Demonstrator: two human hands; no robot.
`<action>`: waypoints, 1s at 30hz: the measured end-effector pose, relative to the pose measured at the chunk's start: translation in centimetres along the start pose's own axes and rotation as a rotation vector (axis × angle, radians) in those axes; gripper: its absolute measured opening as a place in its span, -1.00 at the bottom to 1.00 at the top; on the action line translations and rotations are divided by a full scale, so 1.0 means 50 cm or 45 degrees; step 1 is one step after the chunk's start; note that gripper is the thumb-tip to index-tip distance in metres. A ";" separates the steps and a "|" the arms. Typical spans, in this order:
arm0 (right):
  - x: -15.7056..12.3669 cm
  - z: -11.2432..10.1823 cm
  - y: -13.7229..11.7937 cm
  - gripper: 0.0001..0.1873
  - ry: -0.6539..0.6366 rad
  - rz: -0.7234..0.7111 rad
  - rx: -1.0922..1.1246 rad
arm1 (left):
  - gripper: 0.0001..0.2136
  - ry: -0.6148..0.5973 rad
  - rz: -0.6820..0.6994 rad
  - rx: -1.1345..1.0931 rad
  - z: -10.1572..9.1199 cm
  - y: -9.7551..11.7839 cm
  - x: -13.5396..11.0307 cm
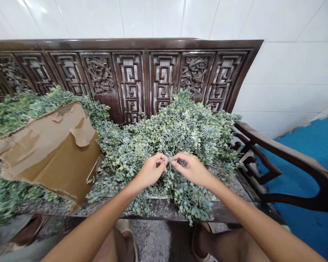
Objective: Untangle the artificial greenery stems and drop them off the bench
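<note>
A large heap of artificial leafy greenery [196, 127], pale green with thin light stems, lies on the bench seat in front of me. Over its front part, my left hand [152, 170] is closed in a pinch, thumb against fingers, at a thin plant stem. My right hand [190, 167] pinches at the same spot from the other side, fingertips almost touching those of the left. The exact bit of stem between the fingertips is small and partly hidden. Loose sprigs hang over the seat's front edge below my hands.
A torn brown cardboard piece [51, 156] lies on more greenery at the left, beside a thin metal wire [94, 169]. The dark carved bench back [131, 44] stands behind, its armrest [284, 145] at right. Blue material [314, 145] lies beyond. Another person's leg shows lower left.
</note>
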State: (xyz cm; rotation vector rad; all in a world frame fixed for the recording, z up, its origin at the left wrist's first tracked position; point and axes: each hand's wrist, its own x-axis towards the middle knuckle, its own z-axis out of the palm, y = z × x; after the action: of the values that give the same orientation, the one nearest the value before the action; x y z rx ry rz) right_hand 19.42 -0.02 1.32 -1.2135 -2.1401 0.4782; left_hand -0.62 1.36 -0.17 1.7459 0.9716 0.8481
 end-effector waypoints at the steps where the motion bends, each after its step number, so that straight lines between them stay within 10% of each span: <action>1: 0.000 0.000 0.001 -0.85 0.000 0.006 -0.011 | -0.89 0.011 -0.022 0.015 -0.002 0.001 -0.001; 30: -0.006 0.003 -0.006 -0.89 -0.053 0.119 0.092 | -0.90 0.031 -0.261 -0.418 0.009 0.015 -0.009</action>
State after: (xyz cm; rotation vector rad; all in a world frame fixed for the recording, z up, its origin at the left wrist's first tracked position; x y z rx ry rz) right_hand 19.25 -0.42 1.29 -1.2779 -2.0889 0.6210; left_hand -0.25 0.61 0.31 1.3364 0.9496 0.8443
